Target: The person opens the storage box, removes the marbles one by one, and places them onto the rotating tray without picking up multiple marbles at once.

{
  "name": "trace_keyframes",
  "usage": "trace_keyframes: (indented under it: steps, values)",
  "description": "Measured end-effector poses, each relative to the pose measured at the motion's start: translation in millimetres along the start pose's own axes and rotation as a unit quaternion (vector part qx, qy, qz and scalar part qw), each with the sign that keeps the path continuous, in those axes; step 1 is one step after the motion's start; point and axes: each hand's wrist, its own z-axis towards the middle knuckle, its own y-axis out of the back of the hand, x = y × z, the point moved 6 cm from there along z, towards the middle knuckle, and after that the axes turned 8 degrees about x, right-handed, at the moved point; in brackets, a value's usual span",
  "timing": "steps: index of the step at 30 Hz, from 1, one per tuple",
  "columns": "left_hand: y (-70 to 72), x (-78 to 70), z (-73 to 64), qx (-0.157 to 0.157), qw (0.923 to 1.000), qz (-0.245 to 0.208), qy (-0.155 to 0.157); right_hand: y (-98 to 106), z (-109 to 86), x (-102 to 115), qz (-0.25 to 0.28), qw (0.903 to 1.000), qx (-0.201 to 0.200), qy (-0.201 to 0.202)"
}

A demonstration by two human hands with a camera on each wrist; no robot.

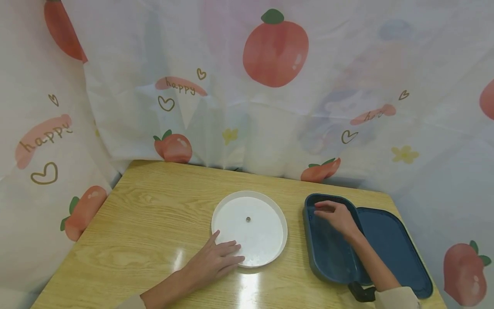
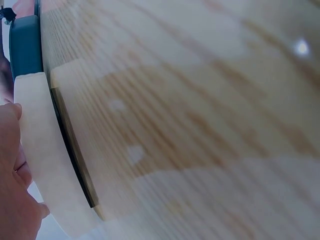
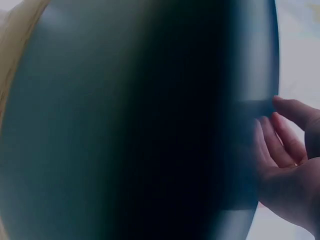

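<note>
A shallow white round tray lies on the wooden table, with a tiny round greyish thing near its middle. My left hand rests at the tray's near left rim, fingers spread and reaching over it. In the left wrist view those fingers touch the tray's side wall. To the right stands a dark blue rectangular box with rounded corners. My right hand is over its far part, fingers loosely bent, thumb apart from them. Nothing shows between them. Part of the box's inside is hidden by the hand.
A dark blue flat lid lies along the box's right side, under my right forearm. A black strap is near my right wrist. White curtains with printed fruit hang behind and beside the table.
</note>
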Motion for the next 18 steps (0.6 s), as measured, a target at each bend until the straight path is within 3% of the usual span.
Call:
trace_keyframes:
  steps: [7, 18]
  values:
    - [-1.9, -0.4, -0.4, -0.004, 1.0000, 0.003, -0.003, -2.6, 2.9, -7.1, -0.036, 0.9982, 0.036, -0.029]
    - [-2.6, -0.2, -1.3, -0.002, 1.0000, 0.001, 0.001, 0.8, 8.7, -6.1, -0.043, 0.9953, 0.085, -0.021]
